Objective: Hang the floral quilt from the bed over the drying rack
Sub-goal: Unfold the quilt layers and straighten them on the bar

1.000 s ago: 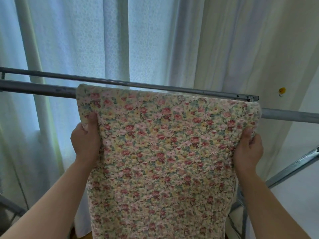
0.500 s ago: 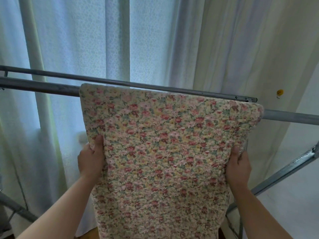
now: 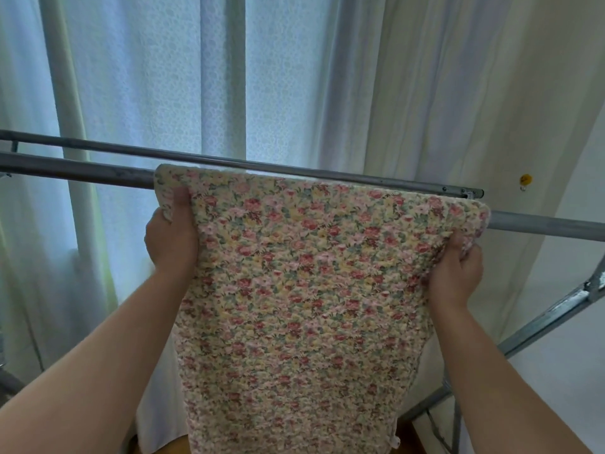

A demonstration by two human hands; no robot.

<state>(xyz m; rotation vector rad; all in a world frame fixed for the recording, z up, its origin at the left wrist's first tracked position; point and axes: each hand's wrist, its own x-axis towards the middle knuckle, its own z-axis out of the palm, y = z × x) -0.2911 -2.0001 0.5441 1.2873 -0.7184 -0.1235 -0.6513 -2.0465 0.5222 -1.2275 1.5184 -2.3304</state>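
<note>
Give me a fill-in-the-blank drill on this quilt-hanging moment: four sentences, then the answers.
1. The floral quilt is draped over the drying rack and gripped by ____ hands.
2. The left hand grips the quilt's ____ edge, and the right hand grips the opposite one.
3. Behind the rack hang pale ____.
4. The small yellow object on the wall lies to the quilt's ____.

Missing words: two; left; curtains; right.

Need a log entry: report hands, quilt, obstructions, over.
left hand and right hand each grip a side edge. floral quilt draped over drying rack near bar. No obstruction seen.
</note>
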